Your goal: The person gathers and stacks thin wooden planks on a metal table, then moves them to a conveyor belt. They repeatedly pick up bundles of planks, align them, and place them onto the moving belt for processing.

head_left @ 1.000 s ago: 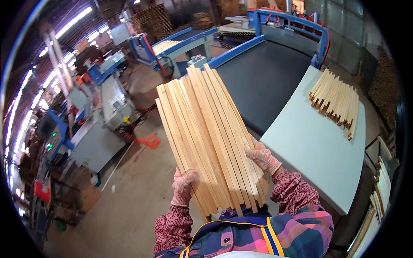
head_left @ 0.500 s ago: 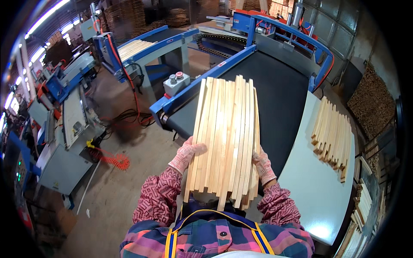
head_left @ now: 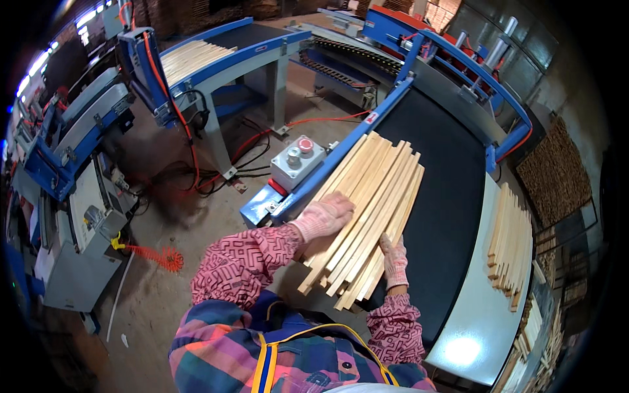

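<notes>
Many wooden strips [head_left: 377,209] over a black belt [head_left: 440,196], left hand [head_left: 324,215] flat atop, right hand [head_left: 394,261] closed on their edge

I note conveyor belt [head_left: 436,209] black; over it, wooden strips [head_left: 373,203] pale tan, gloves [head_left: 324,216] mottled pink-white; at its end, sleeves [head_left: 239,262] pink with dark angular lines, shirt [head_left: 219,337] multicoloured plaid; alongside, table [head_left: 468,321] pale grey.

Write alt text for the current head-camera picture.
A gloved left hand lies on pale wooden strips bundled over a black belt; the gloved right hand touches their right edge. A grey control box stands left; more strips lie right, on a pale table.
</notes>
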A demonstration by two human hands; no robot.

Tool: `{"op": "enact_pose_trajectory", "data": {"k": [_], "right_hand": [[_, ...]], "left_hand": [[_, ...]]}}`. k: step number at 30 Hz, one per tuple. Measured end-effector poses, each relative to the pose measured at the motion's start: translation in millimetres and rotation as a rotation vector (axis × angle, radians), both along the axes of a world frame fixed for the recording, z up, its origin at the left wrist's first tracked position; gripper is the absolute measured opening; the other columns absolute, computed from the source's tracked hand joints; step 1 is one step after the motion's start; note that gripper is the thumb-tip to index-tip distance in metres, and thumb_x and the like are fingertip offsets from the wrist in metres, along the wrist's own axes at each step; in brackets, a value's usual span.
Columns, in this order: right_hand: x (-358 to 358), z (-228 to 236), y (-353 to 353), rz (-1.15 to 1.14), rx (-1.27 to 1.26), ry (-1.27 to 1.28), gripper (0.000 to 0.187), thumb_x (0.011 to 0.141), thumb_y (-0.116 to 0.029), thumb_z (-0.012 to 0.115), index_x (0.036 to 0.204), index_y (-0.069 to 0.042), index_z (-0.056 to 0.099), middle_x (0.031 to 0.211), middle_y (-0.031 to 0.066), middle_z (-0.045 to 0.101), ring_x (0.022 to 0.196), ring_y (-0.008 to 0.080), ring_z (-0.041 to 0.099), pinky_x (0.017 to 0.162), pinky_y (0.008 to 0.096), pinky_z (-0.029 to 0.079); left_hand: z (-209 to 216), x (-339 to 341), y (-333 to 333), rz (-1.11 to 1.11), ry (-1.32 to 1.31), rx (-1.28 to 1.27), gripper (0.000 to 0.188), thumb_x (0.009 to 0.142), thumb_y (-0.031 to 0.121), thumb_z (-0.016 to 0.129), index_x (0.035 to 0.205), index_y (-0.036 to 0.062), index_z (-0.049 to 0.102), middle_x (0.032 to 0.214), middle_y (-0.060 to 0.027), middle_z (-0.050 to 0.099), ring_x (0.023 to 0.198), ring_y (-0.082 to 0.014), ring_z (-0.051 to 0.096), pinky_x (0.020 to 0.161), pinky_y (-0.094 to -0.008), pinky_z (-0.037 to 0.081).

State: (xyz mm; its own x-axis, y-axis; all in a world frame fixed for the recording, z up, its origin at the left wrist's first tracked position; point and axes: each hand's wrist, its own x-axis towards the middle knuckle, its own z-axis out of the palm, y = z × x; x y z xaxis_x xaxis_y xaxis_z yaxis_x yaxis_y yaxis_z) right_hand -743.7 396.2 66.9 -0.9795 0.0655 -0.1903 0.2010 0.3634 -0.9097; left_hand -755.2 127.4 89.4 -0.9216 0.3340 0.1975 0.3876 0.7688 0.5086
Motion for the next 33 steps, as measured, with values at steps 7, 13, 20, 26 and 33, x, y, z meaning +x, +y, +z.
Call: {"op": "enact_pose_trajectory", "data": {"k": [7, 13, 20, 26, 33], "right_hand": [[-2, 34, 7, 0.222, 1.067, 0.066, 0.069, 0.089, -0.058, 0.057, 0.143, -0.016, 0.045, 0.129, 0.0193, 0.055, 0.112, 0.0378, 0.061, 0.092, 0.0465, 0.052], [34, 16, -71, -0.133, 0.531, 0.495, 0.080, 0.086, -0.043, 0.068, 0.148, -0.004, 0.037, 0.141, 0.0214, 0.047, 0.129, 0.0378, 0.048, 0.108, 0.0394, 0.040], [25, 74, -20, 0.036, -0.544, 0.054, 0.063, 0.089, -0.024, 0.070, 0.141, 0.001, 0.046, 0.116, 0.0150, 0.067, 0.104, 0.0177, 0.064, 0.088, 0.0305, 0.051], [56, 68, 78, -0.060, -0.494, 0.004, 0.044, 0.090, -0.007, 0.061, 0.134, -0.008, 0.057, 0.111, 0.0113, 0.070, 0.103, 0.0201, 0.066, 0.085, 0.0326, 0.055], [-7, 40, 131, 0.788, 0.781, -0.038, 0.059, 0.086, -0.048, 0.061, 0.128, -0.007, 0.059, 0.114, 0.0211, 0.067, 0.112, 0.0375, 0.061, 0.095, 0.0451, 0.049]], "left_hand": [[37, 48, 41, 0.196, -0.267, 0.309, 0.068, 0.094, 0.040, 0.052, 0.146, 0.0001, 0.037, 0.150, -0.0249, 0.038, 0.143, -0.0362, 0.032, 0.117, -0.0387, 0.029], [6, 49, 54, 0.329, -0.453, 1.139, 0.068, 0.090, 0.015, 0.065, 0.149, 0.0026, 0.034, 0.145, -0.0213, 0.045, 0.134, -0.0260, 0.047, 0.108, -0.0346, 0.042], [90, 40, 84, 0.165, -0.710, 0.718, 0.079, 0.092, 0.023, 0.065, 0.151, -0.0061, 0.022, 0.133, -0.0222, 0.053, 0.115, -0.0260, 0.057, 0.093, -0.0320, 0.049], [12, 39, 180, -0.005, -0.282, 0.350, 0.072, 0.093, 0.033, 0.063, 0.151, 0.0038, 0.033, 0.150, -0.0228, 0.040, 0.137, -0.0325, 0.039, 0.110, -0.0414, 0.039], [55, -17, 239, 0.010, 0.123, -0.224, 0.066, 0.091, 0.052, 0.053, 0.142, 0.0115, 0.049, 0.148, -0.0183, 0.042, 0.138, -0.0410, 0.033, 0.117, -0.0493, 0.021]]}}
